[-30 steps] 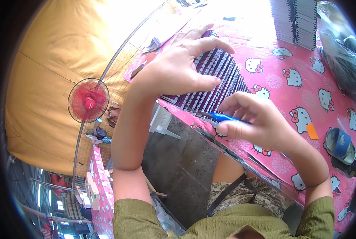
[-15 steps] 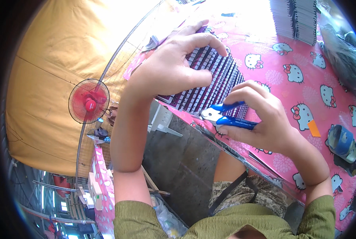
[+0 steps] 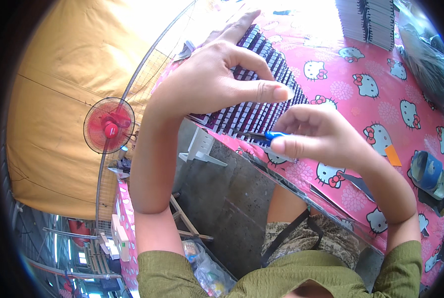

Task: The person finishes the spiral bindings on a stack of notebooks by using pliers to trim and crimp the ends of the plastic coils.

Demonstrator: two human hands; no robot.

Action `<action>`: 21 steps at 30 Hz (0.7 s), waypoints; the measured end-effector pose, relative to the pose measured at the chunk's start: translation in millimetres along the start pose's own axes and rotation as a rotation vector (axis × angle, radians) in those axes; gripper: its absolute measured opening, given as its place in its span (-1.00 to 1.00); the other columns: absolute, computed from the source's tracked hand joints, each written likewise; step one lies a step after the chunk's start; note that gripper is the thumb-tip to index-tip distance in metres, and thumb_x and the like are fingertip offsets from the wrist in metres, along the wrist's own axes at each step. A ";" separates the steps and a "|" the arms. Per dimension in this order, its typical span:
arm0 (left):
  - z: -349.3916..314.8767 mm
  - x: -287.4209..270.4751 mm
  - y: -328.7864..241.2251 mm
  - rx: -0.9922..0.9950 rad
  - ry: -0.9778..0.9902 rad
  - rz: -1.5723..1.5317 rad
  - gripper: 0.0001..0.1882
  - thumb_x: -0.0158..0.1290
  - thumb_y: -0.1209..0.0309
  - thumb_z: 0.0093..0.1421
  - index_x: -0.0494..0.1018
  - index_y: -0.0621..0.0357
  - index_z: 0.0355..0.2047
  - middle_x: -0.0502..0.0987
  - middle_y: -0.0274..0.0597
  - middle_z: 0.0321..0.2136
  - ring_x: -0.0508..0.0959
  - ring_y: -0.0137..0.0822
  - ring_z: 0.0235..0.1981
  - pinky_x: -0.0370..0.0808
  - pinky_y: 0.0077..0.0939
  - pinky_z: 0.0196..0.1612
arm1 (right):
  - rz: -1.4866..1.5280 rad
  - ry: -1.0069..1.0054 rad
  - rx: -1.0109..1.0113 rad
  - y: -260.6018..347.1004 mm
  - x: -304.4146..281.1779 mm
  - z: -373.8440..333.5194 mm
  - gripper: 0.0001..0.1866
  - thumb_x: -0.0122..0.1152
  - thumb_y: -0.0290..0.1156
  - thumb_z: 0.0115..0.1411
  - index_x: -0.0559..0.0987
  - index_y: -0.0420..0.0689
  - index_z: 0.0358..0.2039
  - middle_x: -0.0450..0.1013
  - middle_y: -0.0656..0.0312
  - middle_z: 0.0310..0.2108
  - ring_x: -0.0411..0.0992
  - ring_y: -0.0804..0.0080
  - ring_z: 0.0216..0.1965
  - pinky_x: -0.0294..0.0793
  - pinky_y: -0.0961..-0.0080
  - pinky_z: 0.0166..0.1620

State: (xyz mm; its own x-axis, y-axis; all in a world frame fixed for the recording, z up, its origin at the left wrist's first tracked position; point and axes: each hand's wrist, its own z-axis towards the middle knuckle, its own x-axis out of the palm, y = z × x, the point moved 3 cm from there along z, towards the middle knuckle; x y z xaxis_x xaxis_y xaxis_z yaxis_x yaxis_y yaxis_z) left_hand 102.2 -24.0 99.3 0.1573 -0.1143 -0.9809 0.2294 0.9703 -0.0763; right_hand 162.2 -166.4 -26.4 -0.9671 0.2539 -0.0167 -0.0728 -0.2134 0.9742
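Observation:
A fanned pile of what look like bound notebooks (image 3: pixel 234 116), with rows of dark purple and white edges, lies slantwise at the table's near left edge. Over it spreads my left hand (image 3: pixel 197 82), one finger stretched to the far side and the thumb and a bent finger held apart above the rows. My right hand (image 3: pixel 326 134) is closed round blue-handled pliers (image 3: pixel 275 135). Their dark, narrow jaws point left at the near edge of the pile; whether they touch it I cannot tell. The palm and fingers hide most of the handles.
Pink patterned cloth covers the table (image 3: pixel 341 90). Stacks of bound notebooks (image 3: pixel 366 22) stand at the back, beside a clear plastic bag (image 3: pixel 425 54). A blue roll-like thing (image 3: pixel 427 171) and an orange slip (image 3: pixel 393 155) lie right. A red fan (image 3: pixel 110 128) stands left.
My left thumb has stretched out to the right over the pile. My right hand has turned the pliers, so their jaws now appear edge-on and lie farther left.

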 end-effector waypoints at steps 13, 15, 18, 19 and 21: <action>3.0 -3.7 -2.7 -0.030 -0.014 0.033 -0.48 0.28 -0.10 -0.10 0.59 0.19 -0.55 0.23 0.32 0.18 0.40 0.13 0.07 0.35 -0.31 0.06 | -0.679 -0.333 -0.547 12.0 12.5 -16.4 -0.63 0.41 -0.32 -0.14 0.49 -0.14 -0.33 0.40 0.15 -0.34 0.43 0.20 -0.32 0.41 0.36 -0.27; 2.9 -3.1 -3.2 -0.010 -0.021 0.057 -0.48 0.27 -0.10 -0.09 0.59 0.19 -0.54 0.23 0.30 0.18 0.40 0.11 0.07 0.34 -0.33 0.07 | -0.313 -0.102 -0.176 7.8 -3.0 -0.1 -0.64 0.36 -0.16 0.02 0.53 -0.23 -0.42 0.44 0.19 -0.56 0.45 0.35 -0.56 0.44 0.40 -0.45; 1.4 -2.3 -5.9 -0.061 -0.013 -0.028 -0.48 0.26 -0.09 -0.06 0.59 0.21 -0.52 0.24 0.31 0.17 0.40 0.10 0.08 0.32 -0.35 0.08 | 0.182 0.126 0.392 8.0 -4.7 -1.7 -0.47 0.29 0.01 0.09 0.55 -0.33 -0.40 0.48 0.19 -0.62 0.44 0.51 -0.64 0.42 0.49 -0.53; 1.7 -1.8 -5.5 -0.064 -0.003 -0.050 -0.53 0.25 -0.04 -0.02 0.58 0.20 -0.53 0.22 0.26 0.19 0.34 0.08 0.13 0.24 -0.29 0.14 | 0.105 0.117 0.355 7.5 -3.9 -2.1 -0.47 0.29 0.02 0.09 0.55 -0.33 -0.40 0.49 0.18 -0.60 0.46 0.49 -0.61 0.43 0.48 -0.51; -0.7 -2.3 -3.4 -0.081 0.021 -0.088 -0.63 0.22 0.08 0.06 0.57 0.18 -0.54 0.19 0.17 0.24 0.21 0.06 0.25 0.09 -0.18 0.25 | -0.161 -0.009 -0.052 -0.1 1.7 -5.3 -0.52 0.31 -0.03 0.08 0.54 -0.28 -0.37 0.50 0.10 -0.50 0.49 0.40 -0.46 0.45 0.43 -0.40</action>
State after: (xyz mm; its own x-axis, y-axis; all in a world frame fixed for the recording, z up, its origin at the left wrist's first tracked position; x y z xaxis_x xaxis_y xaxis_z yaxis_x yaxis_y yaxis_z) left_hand 100.4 -26.8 101.7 0.1194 -0.1957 -0.9734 0.1628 0.9710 -0.1753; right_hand 159.2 -171.0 -27.7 -0.9396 0.2974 -0.1695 -0.2396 -0.2180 0.9461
